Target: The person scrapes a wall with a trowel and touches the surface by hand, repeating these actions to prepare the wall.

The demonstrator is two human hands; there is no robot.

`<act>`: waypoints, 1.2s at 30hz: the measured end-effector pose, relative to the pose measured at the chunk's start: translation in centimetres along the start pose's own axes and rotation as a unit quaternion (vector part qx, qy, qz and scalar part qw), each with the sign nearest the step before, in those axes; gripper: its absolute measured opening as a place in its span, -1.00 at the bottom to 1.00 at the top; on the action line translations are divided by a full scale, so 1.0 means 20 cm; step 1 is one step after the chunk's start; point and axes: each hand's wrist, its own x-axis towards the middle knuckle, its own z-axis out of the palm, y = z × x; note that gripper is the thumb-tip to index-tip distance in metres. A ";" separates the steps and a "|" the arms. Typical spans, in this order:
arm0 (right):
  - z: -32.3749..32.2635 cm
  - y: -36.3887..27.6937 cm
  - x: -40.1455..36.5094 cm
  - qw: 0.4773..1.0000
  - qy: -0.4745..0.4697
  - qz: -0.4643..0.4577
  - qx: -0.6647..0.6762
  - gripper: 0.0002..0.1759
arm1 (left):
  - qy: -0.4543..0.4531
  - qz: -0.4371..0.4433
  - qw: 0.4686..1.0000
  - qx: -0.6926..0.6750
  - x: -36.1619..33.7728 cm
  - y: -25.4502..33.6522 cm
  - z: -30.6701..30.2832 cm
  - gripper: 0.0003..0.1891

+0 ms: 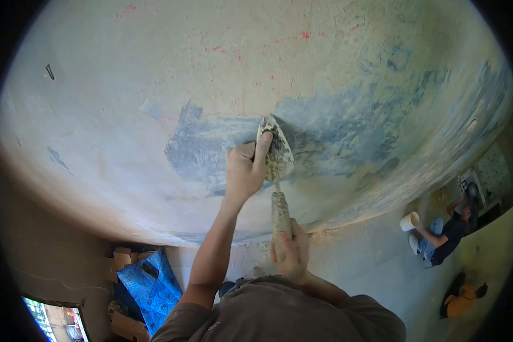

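Both my hands are on a plaster-caked trowel [280,149], whose pointed blade lies against or very near the wall [222,80]. My left hand [246,168] is closed on the blade's left edge, the thumb laid along its face. Lower down, my right hand [292,251] wraps round the crusted handle [280,214]. Around the blade the wall carries a grey-blue scraped patch [199,145], with pale plaster above and below it. Whether the blade's far side touches the wall is hidden.
A blue plastic sheet [151,285] lies at lower left beside cardboard boxes [124,257]. On the right a person [447,233] crouches with a white bucket [409,221]. An orange and black object [461,297] is below them. A nail-like piece [49,72] sticks from the wall.
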 end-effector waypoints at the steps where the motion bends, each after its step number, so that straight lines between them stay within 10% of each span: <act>1: 0.04 0.00 -0.01 1.000 0.007 0.002 0.010 -0.64 | -0.014 -0.029 0.999 -0.021 0.00 0.00 -0.01 -0.38; 36: 0.02 -0.03 0.06 0.996 -0.004 -0.081 -0.033 -0.59 | 0.042 0.022 0.998 0.041 0.09 0.13 0.01 -0.33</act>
